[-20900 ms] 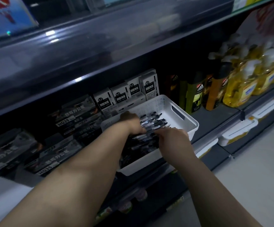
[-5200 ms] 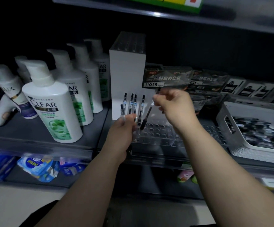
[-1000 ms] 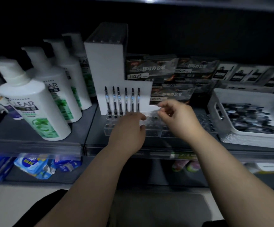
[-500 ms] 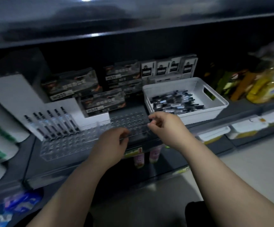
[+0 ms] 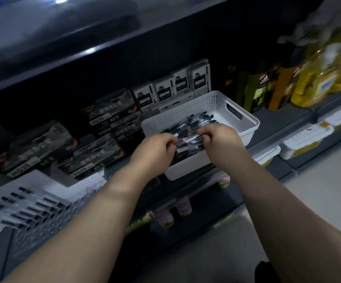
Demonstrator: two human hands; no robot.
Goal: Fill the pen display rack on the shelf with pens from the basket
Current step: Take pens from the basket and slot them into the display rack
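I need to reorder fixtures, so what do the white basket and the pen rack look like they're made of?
The basket looks like moulded white plastic, matte: perforated walls, cut-out handle, rounded rim. The pen rack seems clear acrylic or similar hard plastic, glossy: the shelf shows through its rows of holes, though blur leaves this open.

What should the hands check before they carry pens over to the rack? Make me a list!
1. Pens in the basket: ok, pens lie in the white basket.
2. Left hand grip: ok, its fingers curl into the pile.
3. Right hand grip: ok, it pinches pens.
4. How many pens are held: cannot tell, too blurred.
5. Free holes in the rack: ok, only the standing pens fill its back row.
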